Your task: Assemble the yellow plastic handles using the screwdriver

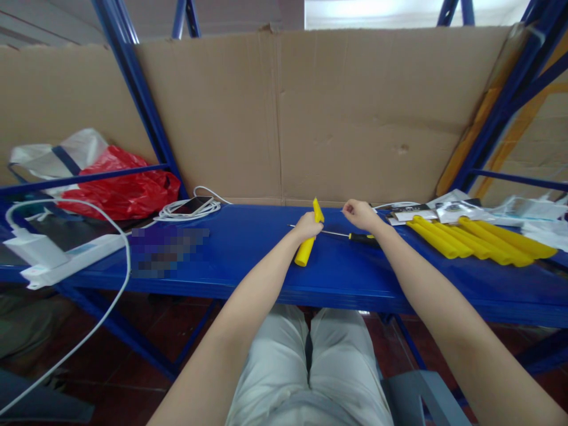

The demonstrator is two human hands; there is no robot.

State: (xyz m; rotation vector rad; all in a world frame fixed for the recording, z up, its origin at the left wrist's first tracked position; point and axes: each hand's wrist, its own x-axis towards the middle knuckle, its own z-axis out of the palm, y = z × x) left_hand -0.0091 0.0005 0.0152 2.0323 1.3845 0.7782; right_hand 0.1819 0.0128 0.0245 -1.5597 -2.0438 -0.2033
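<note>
My left hand (pixel 308 226) is wrapped round a yellow tube (pixel 304 252), which stands out above and below the fist and has a flattened, pointed upper end. Level with it on the right, my right hand (pixel 358 214) is raised over the blue shelf with its fingertips pinched together. Whatever sits in that pinch is too small to make out. A screwdriver (pixel 361 238) with a black and yellow handle lies on the shelf between the hands, its shaft pointing left behind the tube. Part of the handle is hidden by my right forearm.
Several yellow tubes (pixel 481 239) lie side by side at right, with plastic packets (pixel 459 210) behind them. At left are a white power strip (pixel 89 257), a coiled white cable (pixel 189 210) with a phone, and a red bag (pixel 124 186). Cardboard (pixel 337 118) walls the blue shelf's (pixel 248 248) back.
</note>
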